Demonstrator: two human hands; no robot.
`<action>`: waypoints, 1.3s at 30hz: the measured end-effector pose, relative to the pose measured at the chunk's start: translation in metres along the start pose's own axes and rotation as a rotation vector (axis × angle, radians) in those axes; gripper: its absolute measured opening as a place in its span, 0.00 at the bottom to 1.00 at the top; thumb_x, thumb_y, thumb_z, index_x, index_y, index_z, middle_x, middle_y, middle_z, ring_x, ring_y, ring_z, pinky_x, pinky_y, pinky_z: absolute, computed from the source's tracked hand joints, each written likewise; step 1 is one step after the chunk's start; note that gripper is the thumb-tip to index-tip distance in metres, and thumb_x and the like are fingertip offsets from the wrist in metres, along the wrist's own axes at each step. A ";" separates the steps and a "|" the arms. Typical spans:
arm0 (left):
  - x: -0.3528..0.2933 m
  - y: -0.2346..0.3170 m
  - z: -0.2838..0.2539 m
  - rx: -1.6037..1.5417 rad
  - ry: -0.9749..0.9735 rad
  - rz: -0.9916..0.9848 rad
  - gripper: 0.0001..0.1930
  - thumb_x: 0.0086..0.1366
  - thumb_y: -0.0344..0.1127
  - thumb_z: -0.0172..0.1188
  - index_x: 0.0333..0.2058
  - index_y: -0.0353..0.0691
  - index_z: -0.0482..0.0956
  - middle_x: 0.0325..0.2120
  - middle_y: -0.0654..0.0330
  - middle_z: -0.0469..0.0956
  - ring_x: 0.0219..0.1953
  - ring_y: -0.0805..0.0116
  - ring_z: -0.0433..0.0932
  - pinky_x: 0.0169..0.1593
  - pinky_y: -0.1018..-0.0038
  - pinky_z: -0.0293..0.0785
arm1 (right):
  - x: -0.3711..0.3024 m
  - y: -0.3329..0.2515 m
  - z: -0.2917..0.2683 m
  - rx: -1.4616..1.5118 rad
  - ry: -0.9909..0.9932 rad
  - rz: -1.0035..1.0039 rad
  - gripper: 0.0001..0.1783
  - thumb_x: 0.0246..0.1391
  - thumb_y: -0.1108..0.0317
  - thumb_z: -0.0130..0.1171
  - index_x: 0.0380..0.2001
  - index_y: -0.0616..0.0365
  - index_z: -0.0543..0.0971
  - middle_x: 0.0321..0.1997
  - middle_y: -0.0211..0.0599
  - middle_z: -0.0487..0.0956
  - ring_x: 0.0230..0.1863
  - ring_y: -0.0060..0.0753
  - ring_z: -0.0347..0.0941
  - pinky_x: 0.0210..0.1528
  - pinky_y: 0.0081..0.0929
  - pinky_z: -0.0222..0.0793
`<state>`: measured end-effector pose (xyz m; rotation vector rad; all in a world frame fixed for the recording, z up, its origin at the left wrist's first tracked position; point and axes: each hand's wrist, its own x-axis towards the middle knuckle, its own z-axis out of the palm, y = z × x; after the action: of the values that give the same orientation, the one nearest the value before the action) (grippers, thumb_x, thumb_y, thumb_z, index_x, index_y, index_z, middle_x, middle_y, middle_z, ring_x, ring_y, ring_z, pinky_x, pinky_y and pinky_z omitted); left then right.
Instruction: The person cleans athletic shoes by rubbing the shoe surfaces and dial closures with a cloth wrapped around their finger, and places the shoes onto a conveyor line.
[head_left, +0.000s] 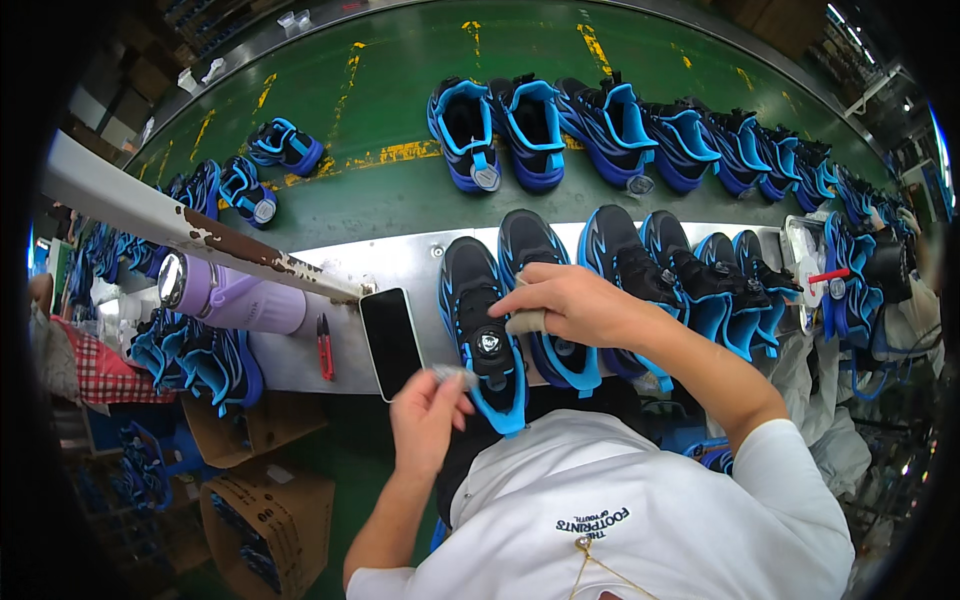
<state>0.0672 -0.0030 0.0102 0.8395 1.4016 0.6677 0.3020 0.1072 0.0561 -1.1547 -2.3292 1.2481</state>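
1. At the far left, a red-and-white checked cloth (110, 370) shows beside a cluster of blue-and-black shoes.
2. Next, a lavender bottle (250, 302) with a handle is near a chipped white pole (150, 190); an opened cardboard box (300, 525) is below the table's level.
3. On the metal table (425, 265), a small red-and-black tool (326, 352) lies just beside a phone (390, 335) with a dark screen.
4. The left hand (428, 415) is narrowed, thumb and fingers pinching a small greyish, see-through piece (455, 376) beside the nearest shoe's rear half.
5. That black-and-blue shoe (470, 282) is on the table in front of the person, toe pointing away, a round dial (489, 344) on its tongue.
6. The right hand (575, 300), fingers partly bent and beige bands (527, 321) around two digits, reaches across the neighbouring shoe (530, 235) to the first one; whether it grips anything cannot be told.
7. Further right, more shoes (615, 245) line the table, ending near a red handle (828, 276).
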 end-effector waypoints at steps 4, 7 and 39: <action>-0.018 -0.006 0.027 -0.623 -0.181 -0.147 0.15 0.71 0.33 0.50 0.51 0.28 0.72 0.45 0.50 0.78 0.37 0.66 0.80 0.29 0.78 0.78 | 0.014 0.013 0.014 -0.033 -0.196 -0.288 0.20 0.48 0.68 0.64 0.47 0.51 0.82 0.35 0.39 0.71 0.42 0.43 0.71 0.46 0.34 0.68; -0.014 -0.013 0.051 -0.813 -0.192 -0.151 0.16 0.72 0.33 0.49 0.54 0.30 0.69 0.51 0.55 0.72 0.52 0.55 0.76 0.37 0.75 0.79 | 0.012 0.021 0.036 -0.108 -0.086 -0.292 0.20 0.45 0.70 0.65 0.46 0.53 0.81 0.34 0.38 0.71 0.40 0.40 0.72 0.43 0.33 0.69; 0.011 0.044 0.083 1.042 -0.321 0.655 0.18 0.57 0.49 0.62 0.42 0.46 0.75 0.26 0.56 0.77 0.29 0.53 0.79 0.31 0.61 0.75 | 0.047 0.053 -0.094 -0.484 0.401 0.037 0.28 0.51 0.42 0.61 0.45 0.52 0.80 0.31 0.50 0.81 0.37 0.53 0.77 0.39 0.44 0.73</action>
<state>0.1536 0.0223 0.0386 2.1814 1.1171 0.1976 0.3508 0.2140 0.0649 -1.4357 -2.3516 0.4000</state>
